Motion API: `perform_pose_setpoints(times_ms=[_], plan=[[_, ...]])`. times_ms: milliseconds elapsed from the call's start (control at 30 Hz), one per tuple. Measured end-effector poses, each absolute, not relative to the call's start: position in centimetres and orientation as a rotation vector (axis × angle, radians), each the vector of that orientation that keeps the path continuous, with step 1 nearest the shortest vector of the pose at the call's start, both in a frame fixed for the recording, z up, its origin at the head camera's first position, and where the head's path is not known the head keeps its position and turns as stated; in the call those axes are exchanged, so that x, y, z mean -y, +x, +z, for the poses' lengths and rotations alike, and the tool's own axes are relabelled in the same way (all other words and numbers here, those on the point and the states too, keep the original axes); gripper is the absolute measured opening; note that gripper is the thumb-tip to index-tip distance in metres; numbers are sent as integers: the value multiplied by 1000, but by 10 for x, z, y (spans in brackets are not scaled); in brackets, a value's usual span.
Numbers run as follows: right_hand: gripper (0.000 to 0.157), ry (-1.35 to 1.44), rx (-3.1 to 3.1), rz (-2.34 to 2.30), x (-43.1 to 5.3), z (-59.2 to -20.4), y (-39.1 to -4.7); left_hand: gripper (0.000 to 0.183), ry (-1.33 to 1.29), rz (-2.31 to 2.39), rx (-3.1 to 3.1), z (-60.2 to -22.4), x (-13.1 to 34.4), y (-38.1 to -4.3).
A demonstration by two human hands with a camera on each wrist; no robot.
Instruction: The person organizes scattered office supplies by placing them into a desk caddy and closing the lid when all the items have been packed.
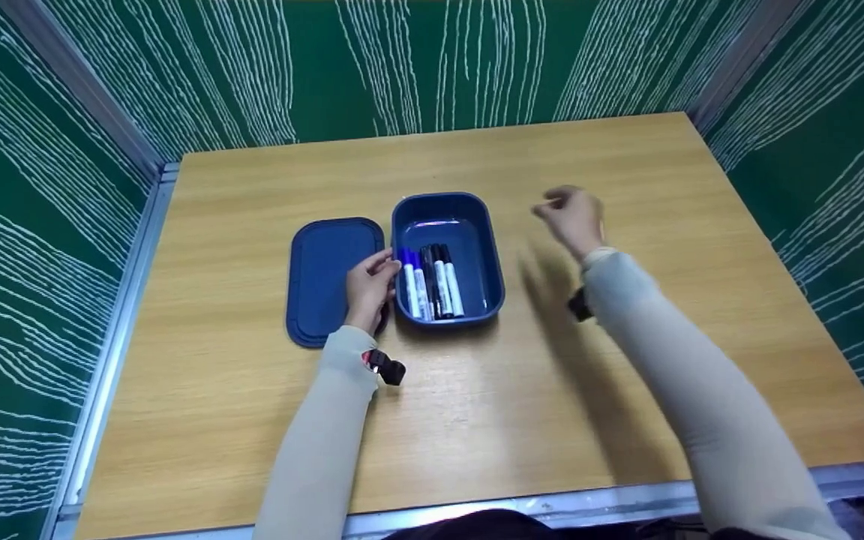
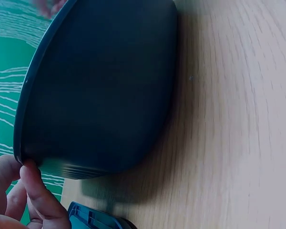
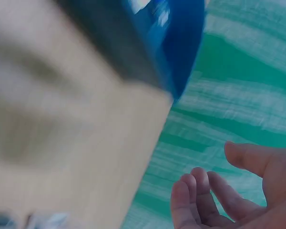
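Observation:
A dark blue rectangular box (image 1: 483,247) stands on the table with several markers (image 1: 432,285) lying side by side in its near left part; some have blue caps, others black. My left hand (image 1: 372,289) pinches the box's left rim between thumb and fingers, and in the left wrist view that grip (image 2: 38,195) shows at the rim's corner. To the right of the box, my right hand (image 1: 573,221) is raised above the table. Its fingers (image 3: 200,195) are loosely bent with nothing between them. The right wrist view is blurred around the box (image 3: 181,52).
The blue lid (image 1: 331,277) lies flat on the wooden table (image 1: 439,420), left of the box and partly under my left hand. Green panels with white streaks (image 1: 439,67) enclose the back and sides. A metal rail (image 1: 113,322) runs along the left edge.

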State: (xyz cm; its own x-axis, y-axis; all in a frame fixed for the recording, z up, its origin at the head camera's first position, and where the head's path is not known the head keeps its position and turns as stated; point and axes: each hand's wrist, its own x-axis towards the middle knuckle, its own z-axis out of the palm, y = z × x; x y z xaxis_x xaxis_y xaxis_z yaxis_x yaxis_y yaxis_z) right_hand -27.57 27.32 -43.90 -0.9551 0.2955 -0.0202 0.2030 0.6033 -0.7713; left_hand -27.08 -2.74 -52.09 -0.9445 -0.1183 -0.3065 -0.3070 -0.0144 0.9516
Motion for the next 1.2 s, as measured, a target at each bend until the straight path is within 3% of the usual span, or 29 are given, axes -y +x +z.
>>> perform_pose_setpoints(times_ms=[300, 533, 867, 1200], plan=[[49, -753, 2677, 1418, -347, -445, -244, 34, -450, 2112, -2088, -517, 30, -270], [59, -856, 2751, 1605, -358, -457, -233, 35, -461, 2104, -2089, -518, 31, -269], [55, -1040, 2743, 1768, -374, -483, -223, 36, -472, 2075, -2100, -521, 27, -269], [64, -1068, 2658, 2086, -385, -487, -220, 34, -465, 2080, -2105, -520, 27, -270]])
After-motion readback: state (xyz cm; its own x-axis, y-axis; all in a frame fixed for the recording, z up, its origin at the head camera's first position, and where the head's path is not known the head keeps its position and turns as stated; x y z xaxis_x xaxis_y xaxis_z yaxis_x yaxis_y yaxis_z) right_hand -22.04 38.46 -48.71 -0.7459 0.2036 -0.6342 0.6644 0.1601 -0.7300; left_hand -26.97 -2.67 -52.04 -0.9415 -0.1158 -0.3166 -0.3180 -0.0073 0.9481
